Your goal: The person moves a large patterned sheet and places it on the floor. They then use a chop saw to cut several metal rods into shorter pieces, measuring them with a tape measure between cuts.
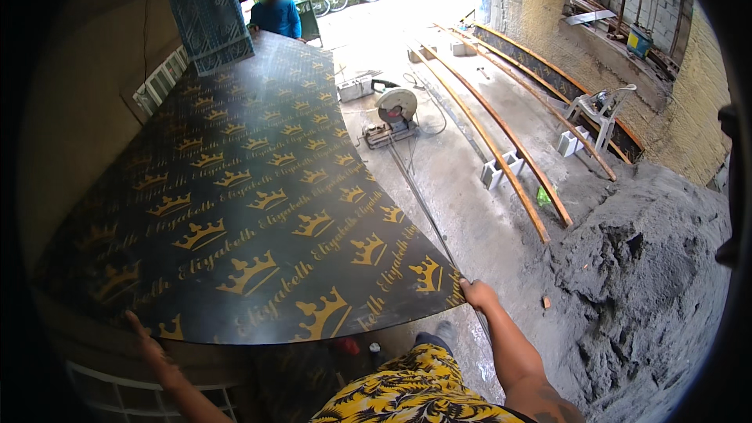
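A large dark panel [258, 188] printed with yellow crowns and script stretches away from me across the left half of the view. My right hand [478, 294] grips its near right corner, thumb on top. At its near left edge my left hand [146, 345] also grips it, the fingers partly hidden. At the far end stands a person [276, 19] in a blue top, by the panel's edge.
A chop saw [395, 110] stands on the concrete floor, with blocks [501, 171], long timber strips [517, 188] and a white plastic chair [599, 113] beyond. A heap of grey sand [642, 290] fills the lower right. Blue hanging sheeting [204, 16] is top left.
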A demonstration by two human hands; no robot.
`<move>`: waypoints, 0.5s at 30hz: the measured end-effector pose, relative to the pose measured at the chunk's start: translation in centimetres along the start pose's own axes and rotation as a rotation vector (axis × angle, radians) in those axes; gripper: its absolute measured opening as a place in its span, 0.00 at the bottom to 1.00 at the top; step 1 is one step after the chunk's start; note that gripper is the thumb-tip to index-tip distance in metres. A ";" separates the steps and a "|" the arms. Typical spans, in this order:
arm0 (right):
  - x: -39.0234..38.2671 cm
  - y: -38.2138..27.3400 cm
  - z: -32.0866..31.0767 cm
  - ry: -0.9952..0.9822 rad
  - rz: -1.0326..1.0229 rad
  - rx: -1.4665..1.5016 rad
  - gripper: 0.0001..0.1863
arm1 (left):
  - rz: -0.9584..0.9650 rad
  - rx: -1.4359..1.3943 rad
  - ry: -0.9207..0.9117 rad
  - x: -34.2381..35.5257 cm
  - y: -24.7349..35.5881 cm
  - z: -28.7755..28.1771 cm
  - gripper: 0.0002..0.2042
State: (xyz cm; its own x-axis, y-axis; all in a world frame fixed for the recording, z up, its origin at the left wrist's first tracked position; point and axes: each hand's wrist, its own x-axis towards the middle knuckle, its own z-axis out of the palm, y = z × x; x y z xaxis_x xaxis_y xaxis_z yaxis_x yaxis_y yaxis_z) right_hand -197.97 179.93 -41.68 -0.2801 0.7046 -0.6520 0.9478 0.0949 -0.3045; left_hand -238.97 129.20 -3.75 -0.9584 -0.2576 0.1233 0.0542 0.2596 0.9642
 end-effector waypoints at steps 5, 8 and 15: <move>-7.1 1.1 -14.8 0.051 -0.043 -0.027 0.38 | 0.141 0.024 -0.021 -4.0 5.5 -2.1 0.51; -8.8 2.6 -22.4 0.124 -0.114 -0.042 0.37 | 0.168 -0.005 -0.059 -6.7 7.4 -2.9 0.47; -5.1 7.5 -39.6 0.247 -0.295 -0.097 0.35 | 0.069 -0.221 -0.081 -17.1 11.0 0.3 0.43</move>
State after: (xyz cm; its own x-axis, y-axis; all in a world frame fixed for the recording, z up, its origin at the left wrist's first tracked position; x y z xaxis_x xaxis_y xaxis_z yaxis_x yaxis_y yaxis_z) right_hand -183.39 204.87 -13.11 -0.5087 0.7841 -0.3556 0.8454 0.3766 -0.3789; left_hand -222.11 136.76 4.64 -0.9692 -0.1683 0.1800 0.1718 0.0618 0.9832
